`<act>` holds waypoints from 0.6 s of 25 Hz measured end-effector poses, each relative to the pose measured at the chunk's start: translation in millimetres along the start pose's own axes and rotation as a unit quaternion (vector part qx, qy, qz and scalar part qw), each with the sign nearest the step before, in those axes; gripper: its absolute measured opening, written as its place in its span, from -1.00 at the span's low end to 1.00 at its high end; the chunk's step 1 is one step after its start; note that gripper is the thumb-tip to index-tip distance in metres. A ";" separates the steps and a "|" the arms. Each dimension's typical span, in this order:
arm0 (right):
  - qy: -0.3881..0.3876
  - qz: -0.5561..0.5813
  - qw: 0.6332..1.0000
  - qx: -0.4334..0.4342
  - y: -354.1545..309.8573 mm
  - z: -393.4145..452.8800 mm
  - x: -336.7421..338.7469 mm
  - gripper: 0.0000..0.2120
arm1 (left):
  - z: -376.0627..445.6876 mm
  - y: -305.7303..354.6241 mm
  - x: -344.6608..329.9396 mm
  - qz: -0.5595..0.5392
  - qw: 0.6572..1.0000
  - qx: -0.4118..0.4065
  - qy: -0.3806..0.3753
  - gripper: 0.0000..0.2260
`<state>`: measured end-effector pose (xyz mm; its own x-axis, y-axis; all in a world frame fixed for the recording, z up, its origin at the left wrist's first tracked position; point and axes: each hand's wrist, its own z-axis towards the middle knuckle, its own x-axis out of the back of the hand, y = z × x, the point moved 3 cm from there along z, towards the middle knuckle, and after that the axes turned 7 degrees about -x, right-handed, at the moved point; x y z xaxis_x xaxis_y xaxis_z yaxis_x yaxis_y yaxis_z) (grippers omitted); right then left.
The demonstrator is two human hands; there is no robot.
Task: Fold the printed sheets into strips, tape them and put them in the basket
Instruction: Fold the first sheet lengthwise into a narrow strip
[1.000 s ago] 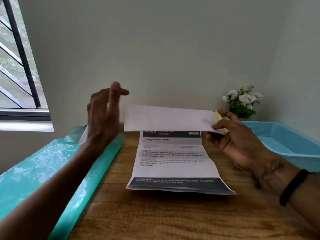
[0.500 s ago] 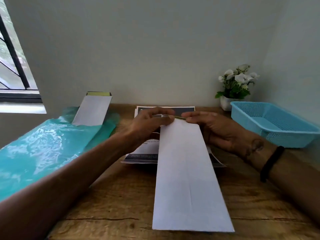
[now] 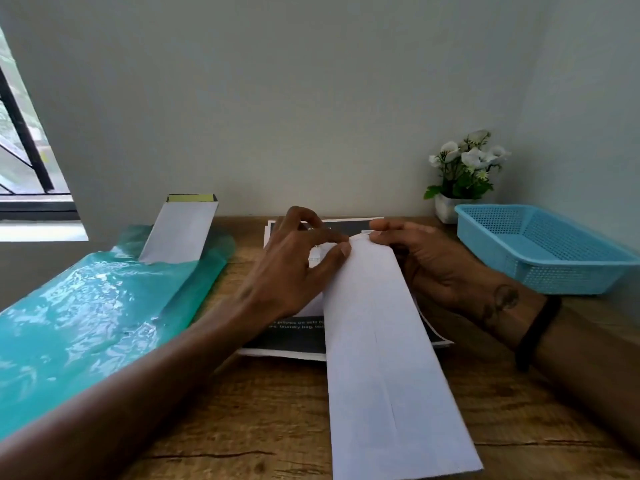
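A folded white paper strip (image 3: 384, 348) lay lengthwise on the wooden tabletop (image 3: 270, 417), its near end toward the person and its far end resting over a stack of printed sheets (image 3: 298, 336). Both hands met at that far end. The left hand (image 3: 294, 268) pinched the strip's far corner, thumb tip on the paper and the index finger curled over it. The right hand (image 3: 429, 258) gripped the same end from the other side, fingertips pressed at the edge right beside the left thumb; a black band sat on that wrist. A faint seam ran down the middle of the strip.

The stack of printed sheets lay under the hands, dark bands of print showing at its far and near edges.

To the right, a light blue perforated basket (image 3: 540, 251) stood on the tabletop, apart from the strip, and nothing could be made out inside it. Just behind its far left corner stood a small white pot of white flowers (image 3: 464, 168).

To the left, a teal plastic sheet (image 3: 86, 313) covered the surface, and another folded white strip (image 3: 180, 232) lay on it, leaning toward the wall. A window (image 3: 24, 161) was at the far left.
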<state>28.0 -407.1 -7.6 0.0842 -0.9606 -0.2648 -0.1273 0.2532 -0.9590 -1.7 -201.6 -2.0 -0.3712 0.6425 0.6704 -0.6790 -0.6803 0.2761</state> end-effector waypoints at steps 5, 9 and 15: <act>-0.076 0.055 0.995 -0.046 0.4 -6.0 -10.4 -0.66 | 2.2 8.4 -3.6 -0.022 1.000 -0.011 -0.006 -0.63; -0.103 -0.082 0.991 0.008 -3.5 -14.9 -16.1 -0.66 | 4.5 4.6 0.4 -0.312 0.924 0.221 0.001 -0.50; 0.013 -0.265 0.946 0.184 -2.9 -20.0 -18.3 -0.73 | -1.2 -12.9 1.0 -0.419 0.836 0.349 0.059 -0.81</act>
<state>7.0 -392.5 2.1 0.0143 -0.9651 0.2615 0.2800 -0.2472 -0.9276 5.9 -191.8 -5.7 -0.0379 0.9990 -0.0222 -0.2129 0.0136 0.9770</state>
